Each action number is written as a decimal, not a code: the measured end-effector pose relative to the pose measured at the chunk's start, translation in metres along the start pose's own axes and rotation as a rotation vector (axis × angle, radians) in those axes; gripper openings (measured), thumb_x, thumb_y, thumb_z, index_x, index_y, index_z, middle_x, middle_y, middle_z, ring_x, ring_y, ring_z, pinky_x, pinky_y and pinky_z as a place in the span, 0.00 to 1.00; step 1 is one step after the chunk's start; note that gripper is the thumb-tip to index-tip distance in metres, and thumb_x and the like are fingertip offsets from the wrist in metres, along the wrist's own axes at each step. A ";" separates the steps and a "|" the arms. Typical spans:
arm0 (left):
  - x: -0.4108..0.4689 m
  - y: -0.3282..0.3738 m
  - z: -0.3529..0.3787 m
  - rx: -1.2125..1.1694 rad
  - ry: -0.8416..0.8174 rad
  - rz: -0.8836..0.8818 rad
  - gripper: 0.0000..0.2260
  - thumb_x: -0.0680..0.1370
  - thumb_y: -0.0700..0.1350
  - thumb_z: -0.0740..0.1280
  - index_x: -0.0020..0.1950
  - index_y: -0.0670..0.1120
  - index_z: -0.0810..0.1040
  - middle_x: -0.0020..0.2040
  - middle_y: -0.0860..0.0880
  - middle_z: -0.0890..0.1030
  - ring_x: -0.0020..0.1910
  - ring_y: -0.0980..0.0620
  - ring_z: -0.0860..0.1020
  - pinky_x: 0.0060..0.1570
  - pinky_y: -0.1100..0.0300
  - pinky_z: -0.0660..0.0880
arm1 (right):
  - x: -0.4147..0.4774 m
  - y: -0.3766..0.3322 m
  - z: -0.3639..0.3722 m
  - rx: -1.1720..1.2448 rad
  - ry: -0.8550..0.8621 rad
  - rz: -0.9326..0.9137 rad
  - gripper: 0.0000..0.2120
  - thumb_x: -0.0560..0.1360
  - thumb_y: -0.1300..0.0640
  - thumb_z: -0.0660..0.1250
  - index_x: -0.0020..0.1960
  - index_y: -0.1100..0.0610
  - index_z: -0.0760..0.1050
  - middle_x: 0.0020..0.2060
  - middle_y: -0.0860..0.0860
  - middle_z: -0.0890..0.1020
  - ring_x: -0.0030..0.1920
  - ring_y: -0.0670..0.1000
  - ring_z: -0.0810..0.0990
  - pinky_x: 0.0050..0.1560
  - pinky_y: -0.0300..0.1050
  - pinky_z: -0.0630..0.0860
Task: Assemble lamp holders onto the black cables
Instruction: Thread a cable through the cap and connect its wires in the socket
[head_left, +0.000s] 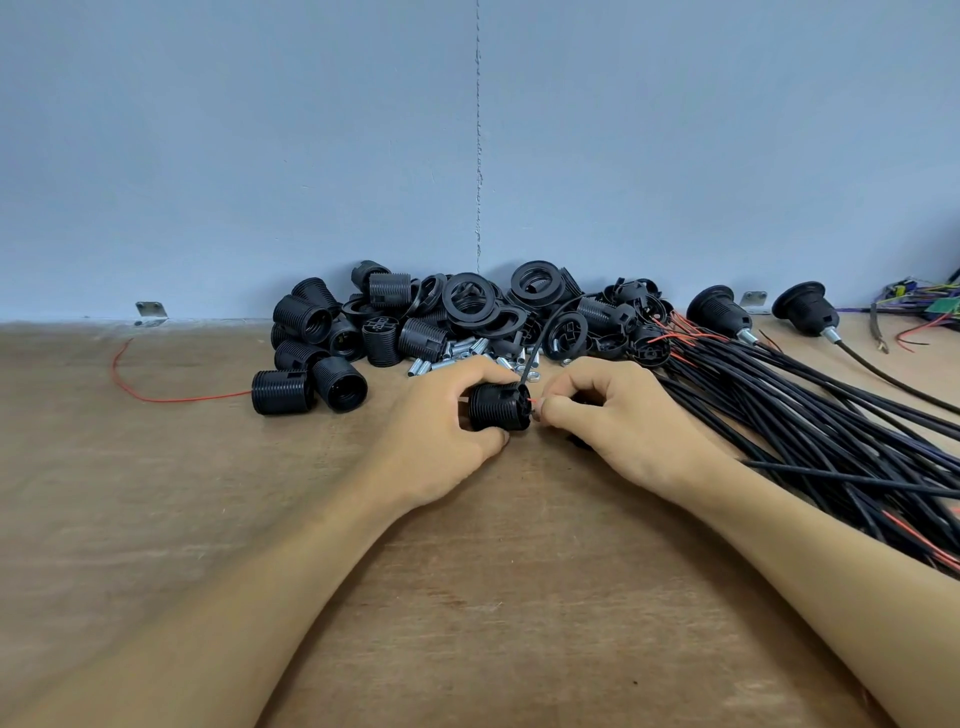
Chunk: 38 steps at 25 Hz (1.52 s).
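My left hand (447, 431) grips a black threaded lamp holder (496, 408) lying on its side at the table's middle. My right hand (618, 415) pinches a thin red wire end (533, 401) right at the holder's open end. A black cable (545, 332) arcs up and back from the holder toward the pile behind. A heap of black lamp holder parts (457, 317) lies against the wall. A thick bundle of black cables (810, 410) with red wire tips fans out to the right.
Small metal threaded tubes (467, 353) lie scattered in front of the heap. Two assembled holders (722, 312) with cables stand at the back right. A loose red wire (150, 389) curves on the wooden table (467, 597) at the left. Coloured wires (930, 312) sit far right.
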<state>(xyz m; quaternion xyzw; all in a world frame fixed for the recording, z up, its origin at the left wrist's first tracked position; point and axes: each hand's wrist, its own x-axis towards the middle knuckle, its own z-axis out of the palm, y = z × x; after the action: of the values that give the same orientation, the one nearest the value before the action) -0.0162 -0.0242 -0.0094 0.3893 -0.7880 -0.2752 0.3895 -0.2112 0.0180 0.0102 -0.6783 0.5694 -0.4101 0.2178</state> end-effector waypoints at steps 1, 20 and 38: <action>0.000 0.000 0.000 -0.009 0.004 -0.009 0.19 0.68 0.42 0.75 0.55 0.58 0.81 0.52 0.59 0.84 0.55 0.57 0.82 0.61 0.49 0.78 | 0.000 0.000 0.000 -0.007 0.007 -0.010 0.07 0.74 0.58 0.72 0.37 0.53 0.81 0.35 0.39 0.82 0.36 0.38 0.76 0.41 0.33 0.69; -0.001 0.003 0.002 -0.090 0.028 -0.060 0.17 0.71 0.44 0.80 0.53 0.59 0.79 0.50 0.58 0.85 0.51 0.64 0.82 0.56 0.66 0.76 | -0.003 -0.005 0.008 0.061 0.118 0.004 0.05 0.76 0.55 0.72 0.42 0.54 0.81 0.39 0.46 0.83 0.38 0.42 0.78 0.40 0.32 0.70; -0.005 0.010 0.004 -0.012 0.070 -0.032 0.14 0.72 0.46 0.79 0.50 0.61 0.78 0.47 0.62 0.84 0.50 0.66 0.81 0.54 0.67 0.76 | -0.001 -0.003 0.008 0.041 0.090 0.012 0.04 0.77 0.56 0.71 0.44 0.55 0.80 0.41 0.49 0.83 0.42 0.50 0.80 0.43 0.41 0.74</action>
<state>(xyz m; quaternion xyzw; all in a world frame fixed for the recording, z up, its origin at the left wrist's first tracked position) -0.0215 -0.0146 -0.0064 0.4089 -0.7660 -0.2725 0.4146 -0.2026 0.0188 0.0076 -0.6512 0.5741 -0.4504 0.2085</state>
